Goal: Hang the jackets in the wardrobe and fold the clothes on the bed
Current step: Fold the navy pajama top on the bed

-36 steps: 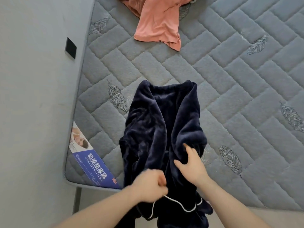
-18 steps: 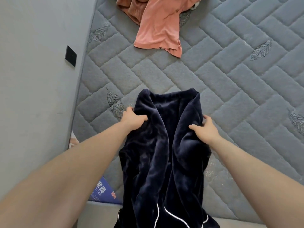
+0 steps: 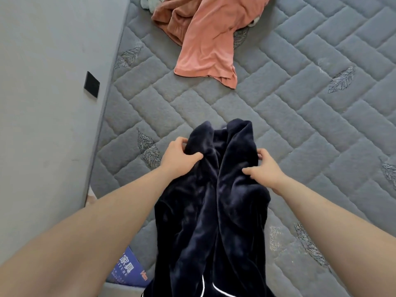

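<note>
The navy velvet garment (image 3: 216,202) lies lengthwise over the mattress's (image 3: 300,129) near edge, its far end bunched between both hands. The left hand (image 3: 179,158) grasps its left fold; the right hand (image 3: 264,169) pinches its right fold. A salmon garment (image 3: 210,39) lies crumpled toward the far edge.

Both bare forearms are extended forward from the lower corners of the view, converging toward the middle. The left hand (image 3: 179,156) is held palm down, its thumb stretched to the right and its fingers curled over a fold of dark navy garment (image 3: 216,211), which is gripped. The right hand (image 3: 264,170) is set on the opposite edge, the cloth pinched between thumb and curled fingers.
</note>
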`<state>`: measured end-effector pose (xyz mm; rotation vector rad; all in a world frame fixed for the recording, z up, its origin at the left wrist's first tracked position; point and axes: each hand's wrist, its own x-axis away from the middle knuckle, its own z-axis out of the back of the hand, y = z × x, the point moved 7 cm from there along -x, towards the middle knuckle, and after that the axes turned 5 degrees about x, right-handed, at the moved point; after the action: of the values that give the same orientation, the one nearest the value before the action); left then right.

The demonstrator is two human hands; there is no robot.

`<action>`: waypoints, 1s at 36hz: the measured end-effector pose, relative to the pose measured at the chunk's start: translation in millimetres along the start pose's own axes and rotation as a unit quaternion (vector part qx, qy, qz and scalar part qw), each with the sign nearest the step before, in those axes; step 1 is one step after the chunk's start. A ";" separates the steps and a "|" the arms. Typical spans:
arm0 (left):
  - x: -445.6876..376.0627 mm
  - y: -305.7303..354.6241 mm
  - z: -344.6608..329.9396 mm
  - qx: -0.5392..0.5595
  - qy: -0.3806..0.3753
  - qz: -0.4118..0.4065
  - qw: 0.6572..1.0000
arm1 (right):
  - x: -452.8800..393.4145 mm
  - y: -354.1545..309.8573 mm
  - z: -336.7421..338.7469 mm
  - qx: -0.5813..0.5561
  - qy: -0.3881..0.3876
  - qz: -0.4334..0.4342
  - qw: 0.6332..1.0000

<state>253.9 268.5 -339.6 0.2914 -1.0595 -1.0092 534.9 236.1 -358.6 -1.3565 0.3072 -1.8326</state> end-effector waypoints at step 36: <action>-29.1 131.0 72.7 0.080 0.099 -0.191 0.973 | -16.2 -133.3 110.1 -0.032 0.234 0.172 0.956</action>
<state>261.9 381.1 -236.8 0.7342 -0.9202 -1.2093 571.8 361.6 -244.4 -0.8253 0.8025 -1.8313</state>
